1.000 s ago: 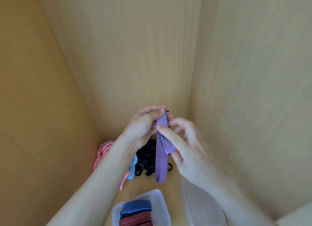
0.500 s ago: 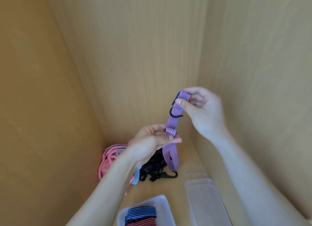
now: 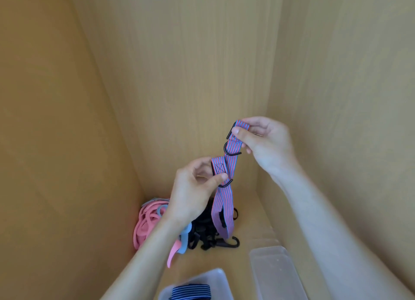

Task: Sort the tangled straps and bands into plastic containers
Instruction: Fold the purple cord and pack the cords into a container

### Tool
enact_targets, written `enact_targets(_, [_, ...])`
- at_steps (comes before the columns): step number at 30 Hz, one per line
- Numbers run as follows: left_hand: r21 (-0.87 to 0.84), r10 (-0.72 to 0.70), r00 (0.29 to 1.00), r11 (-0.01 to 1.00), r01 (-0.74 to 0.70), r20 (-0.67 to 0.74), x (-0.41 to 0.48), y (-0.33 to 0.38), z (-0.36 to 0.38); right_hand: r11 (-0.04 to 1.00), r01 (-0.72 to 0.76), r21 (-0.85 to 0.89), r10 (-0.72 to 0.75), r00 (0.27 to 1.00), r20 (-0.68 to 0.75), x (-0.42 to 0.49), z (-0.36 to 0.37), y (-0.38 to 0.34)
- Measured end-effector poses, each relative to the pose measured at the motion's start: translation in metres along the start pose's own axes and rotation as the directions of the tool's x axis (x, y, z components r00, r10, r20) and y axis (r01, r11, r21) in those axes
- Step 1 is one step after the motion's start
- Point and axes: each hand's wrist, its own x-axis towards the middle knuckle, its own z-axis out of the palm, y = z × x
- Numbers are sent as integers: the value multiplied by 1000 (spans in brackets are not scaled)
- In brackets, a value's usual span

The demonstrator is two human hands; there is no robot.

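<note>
Hands: left hand (image 3: 193, 194) and right hand (image 3: 267, 142) pinch striped strap (image 3: 224, 201) above black pile (image 3: 206, 230).
Beside pile: pink bands (image 3: 146, 223) leftward; clear container (image 3: 276, 270) nearer.
Blocking: left forearm (image 3: 157, 239) overlaps pile's left edge.

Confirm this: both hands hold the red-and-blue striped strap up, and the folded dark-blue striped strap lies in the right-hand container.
Not quite. The head view shows the folded dark-blue striped strap in the left container, not the right container. Both the left hand and right hand do hold the red-and-blue striped strap.
</note>
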Motion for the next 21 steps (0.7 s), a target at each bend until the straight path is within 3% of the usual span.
enact_targets(4, [-129, 28, 998, 991, -35, -56, 5, 8, -1, 992, 83, -98, -86, 996, -26, 2, -5, -9])
enact_targets(8, [-225, 102, 995, 969, -103, -17, 14, 31, -5, 957, 165, -237, -164, 986, 21, 4, -9, -10])
enact_targets(13, [-261, 164, 986, 952, -158, 2, 35, 58, -4, 966, 205, -157, -175, 967, 186, -2, -6, -10])
enact_targets(21, [-280, 134, 991, 951, -132, -12, 40, 61, 0, 978, 161, -136, -125, 963, 238, -5, -10, -6])
